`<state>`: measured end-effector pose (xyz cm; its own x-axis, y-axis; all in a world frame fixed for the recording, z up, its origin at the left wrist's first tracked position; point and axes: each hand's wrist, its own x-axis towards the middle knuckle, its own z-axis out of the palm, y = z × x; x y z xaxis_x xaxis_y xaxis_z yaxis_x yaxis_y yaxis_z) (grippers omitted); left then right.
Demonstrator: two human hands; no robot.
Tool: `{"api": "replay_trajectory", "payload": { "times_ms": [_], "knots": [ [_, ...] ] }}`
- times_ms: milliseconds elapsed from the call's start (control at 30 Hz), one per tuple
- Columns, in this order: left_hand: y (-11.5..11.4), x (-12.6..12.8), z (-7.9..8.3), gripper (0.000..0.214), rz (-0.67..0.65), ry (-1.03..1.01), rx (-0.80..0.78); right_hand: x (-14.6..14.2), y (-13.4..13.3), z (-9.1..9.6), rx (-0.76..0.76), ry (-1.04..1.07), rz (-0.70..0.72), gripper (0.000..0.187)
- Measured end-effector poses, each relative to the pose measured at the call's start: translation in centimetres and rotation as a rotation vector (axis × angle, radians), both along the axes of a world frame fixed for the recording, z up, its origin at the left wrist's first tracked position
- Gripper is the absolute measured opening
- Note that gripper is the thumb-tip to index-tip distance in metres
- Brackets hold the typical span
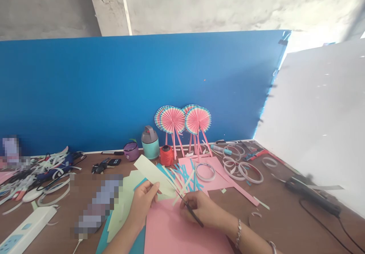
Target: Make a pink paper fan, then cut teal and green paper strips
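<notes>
My left hand (pixel 142 203) pinches a long pale green paper strip (pixel 152 174), which rises up and to the left from the fingers. My right hand (pixel 202 210) grips a pair of black-handled scissors (pixel 191 211), whose blades reach toward the strip's lower end. Under both hands lies a pink card sheet (pixel 176 227), with pale green and blue paper (pixel 121 216) to its left. Cut blue and pale paper strips (pixel 185 178) lie on a smaller pink sheet (pixel 213 178) beyond the scissors. A roll of tape (pixel 205 172) rests there too.
Pink paper fans (pixel 172 120) on sticks stand against a blue board (pixel 114 94). Nearby are a teal flask (pixel 150 143) and an orange spool (pixel 167 155). Tape rolls (pixel 242 171) and a black glue gun (pixel 312 195) lie right; a white power strip (pixel 25 227) and paper scraps lie left.
</notes>
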<state>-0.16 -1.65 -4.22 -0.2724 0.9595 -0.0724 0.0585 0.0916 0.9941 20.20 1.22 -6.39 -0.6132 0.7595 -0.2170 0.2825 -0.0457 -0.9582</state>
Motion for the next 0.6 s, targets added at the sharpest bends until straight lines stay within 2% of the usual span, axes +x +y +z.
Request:
{"api": "replay_trajectory", "payload": {
  "times_ms": [600],
  "knots": [
    [0.24,-0.19,-0.33,0.032,0.002,-0.008,0.000,0.05,0.07,0.03,0.012,-0.005,0.003,0.016]
  ]
}}
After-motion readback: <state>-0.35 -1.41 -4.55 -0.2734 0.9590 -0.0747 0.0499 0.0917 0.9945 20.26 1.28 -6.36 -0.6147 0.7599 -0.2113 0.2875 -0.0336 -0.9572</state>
